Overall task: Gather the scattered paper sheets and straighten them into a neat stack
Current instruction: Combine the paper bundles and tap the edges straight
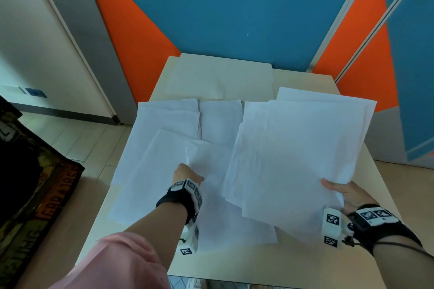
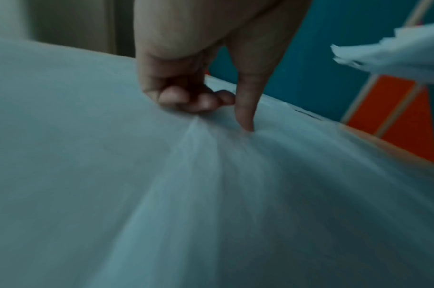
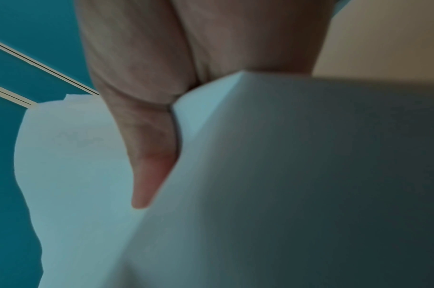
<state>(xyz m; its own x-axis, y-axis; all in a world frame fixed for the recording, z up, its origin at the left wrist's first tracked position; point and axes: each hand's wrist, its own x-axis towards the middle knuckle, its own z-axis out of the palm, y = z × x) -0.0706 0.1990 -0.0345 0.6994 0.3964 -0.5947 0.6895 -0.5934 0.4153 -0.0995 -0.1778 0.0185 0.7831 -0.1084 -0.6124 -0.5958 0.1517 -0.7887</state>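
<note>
Paper sheets (image 1: pixel 162 138) are lying scattered and overlapping across the table (image 1: pixel 234 267). Right hand (image 1: pixel 346 196) is holding a gathered bundle (image 1: pixel 296 159) over the table's right side, pinching its near right corner with the thumb (image 1: pixel 333 186) on top, edges uneven. Left hand (image 1: pixel 186 175) is pressing on a loose sheet (image 1: pixel 223 206) just beside the bundle, index finger (image 2: pixel 245 111) straight, other fingers curled, pinching up a ridge of paper

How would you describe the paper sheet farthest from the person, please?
Find the beige table against the blue and orange wall. At its far edge lies a cream paper sheet. Unlike the white sheets nearer the person, it is yellowish.
</note>
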